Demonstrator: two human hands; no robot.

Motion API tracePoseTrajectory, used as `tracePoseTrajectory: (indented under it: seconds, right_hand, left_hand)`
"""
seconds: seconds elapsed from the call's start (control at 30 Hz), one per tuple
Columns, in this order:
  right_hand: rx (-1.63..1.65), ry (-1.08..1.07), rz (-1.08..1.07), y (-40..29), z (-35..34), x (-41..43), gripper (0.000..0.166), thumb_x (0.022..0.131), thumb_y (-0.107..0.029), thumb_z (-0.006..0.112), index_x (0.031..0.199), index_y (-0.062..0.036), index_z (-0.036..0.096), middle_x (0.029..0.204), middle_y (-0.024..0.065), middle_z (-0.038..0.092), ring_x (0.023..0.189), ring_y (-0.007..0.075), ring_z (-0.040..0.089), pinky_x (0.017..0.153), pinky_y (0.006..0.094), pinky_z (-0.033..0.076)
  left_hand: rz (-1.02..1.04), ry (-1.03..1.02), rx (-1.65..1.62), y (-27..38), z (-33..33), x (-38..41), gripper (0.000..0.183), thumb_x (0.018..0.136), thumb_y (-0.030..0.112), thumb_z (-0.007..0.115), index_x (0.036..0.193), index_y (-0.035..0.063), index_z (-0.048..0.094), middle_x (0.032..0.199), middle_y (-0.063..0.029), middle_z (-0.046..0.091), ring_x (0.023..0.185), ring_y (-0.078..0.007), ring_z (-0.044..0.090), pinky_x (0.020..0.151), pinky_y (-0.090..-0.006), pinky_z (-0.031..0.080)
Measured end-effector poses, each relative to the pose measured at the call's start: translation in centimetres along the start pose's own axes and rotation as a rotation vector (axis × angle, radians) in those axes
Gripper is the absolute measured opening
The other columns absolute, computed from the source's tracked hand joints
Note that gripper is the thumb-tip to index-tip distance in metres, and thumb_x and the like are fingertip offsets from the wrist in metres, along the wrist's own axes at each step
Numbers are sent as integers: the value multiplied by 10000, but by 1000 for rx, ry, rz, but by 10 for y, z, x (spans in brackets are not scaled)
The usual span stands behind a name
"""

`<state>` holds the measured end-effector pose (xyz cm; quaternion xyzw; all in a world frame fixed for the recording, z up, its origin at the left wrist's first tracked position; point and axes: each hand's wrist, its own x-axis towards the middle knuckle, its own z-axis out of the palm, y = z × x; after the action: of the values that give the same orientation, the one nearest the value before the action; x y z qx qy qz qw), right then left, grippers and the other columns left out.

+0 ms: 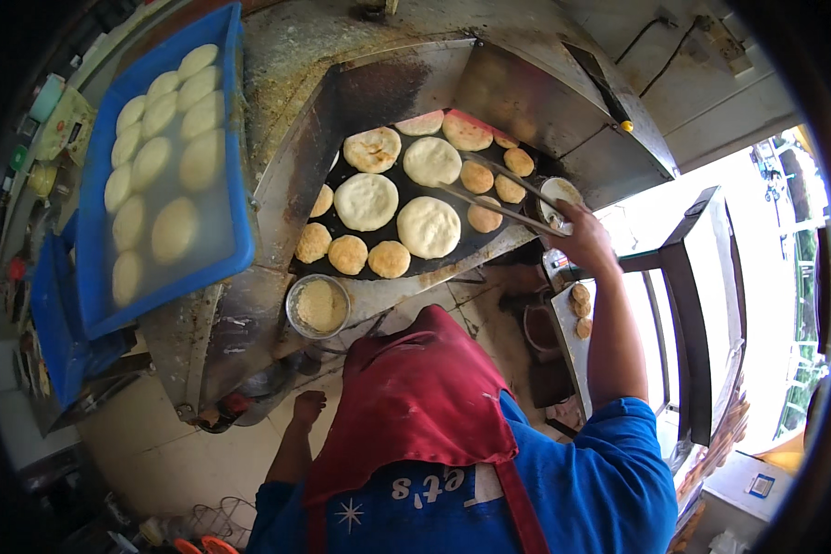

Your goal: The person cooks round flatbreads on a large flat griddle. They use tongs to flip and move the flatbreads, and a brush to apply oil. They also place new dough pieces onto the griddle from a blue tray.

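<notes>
My right hand [585, 235] grips the handle end of long metal tongs [502, 210], which reach left over a dark griddle [415, 194]. Their parted tips are at the right and lower-right edge of a pale round flatbread [431, 161]; I cannot tell whether they pinch it. Two more pale flatbreads, one at left [366, 201] and one in front [429, 227], lie on the griddle. Smaller browned rounds [348, 255] line its front and right side. My left hand [309, 407] hangs low beside my red apron [422, 388], its fingers curled, with nothing visible in it.
Metal walls [526, 90] enclose the griddle's back and sides. At left, a blue tray [242, 138] holds several dough rounds under a cloudy cover. A metal bowl of pale crumbly material [320, 305] stands at the front edge, a white container [559, 190] at right. A glass-sided case [689, 332] stands farther right.
</notes>
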<state>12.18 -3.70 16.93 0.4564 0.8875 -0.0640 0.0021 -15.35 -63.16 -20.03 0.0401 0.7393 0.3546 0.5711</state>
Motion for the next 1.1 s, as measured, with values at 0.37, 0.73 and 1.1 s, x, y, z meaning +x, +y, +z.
tracePoseTrajectory:
  seconds: [0.37, 0.73, 1.1]
  right_hand:
    - [-5, -259, 26, -138, 52, 81, 613, 770, -403, 721, 1244, -52, 556, 1228, 183, 628, 1105, 334, 641, 902, 436, 545]
    - [48, -188, -77, -84, 17, 18, 682, 729, -329, 763, 1340, -110, 555, 1238, 148, 638, 1106, 339, 629, 903, 441, 519]
    - [-161, -202, -266, -70, 19, -56, 615, 738, -243, 744, 1320, -133, 581, 1163, 73, 614, 1076, 270, 591, 901, 404, 494]
  left_hand:
    - [-96, 106, -45, 32, 9, -16, 274, 969, 225, 590, 1116, 8, 669, 978, -95, 695, 842, -178, 655, 722, -345, 525]
    - [422, -11, 391, -78, 4, -2, 201, 936, 152, 626, 1078, 19, 680, 921, -80, 706, 766, -165, 654, 674, -302, 518]
    - [-87, -9, -159, -37, -19, 24, 269, 938, 221, 599, 1087, 9, 673, 926, -77, 696, 782, -153, 634, 687, -326, 502]
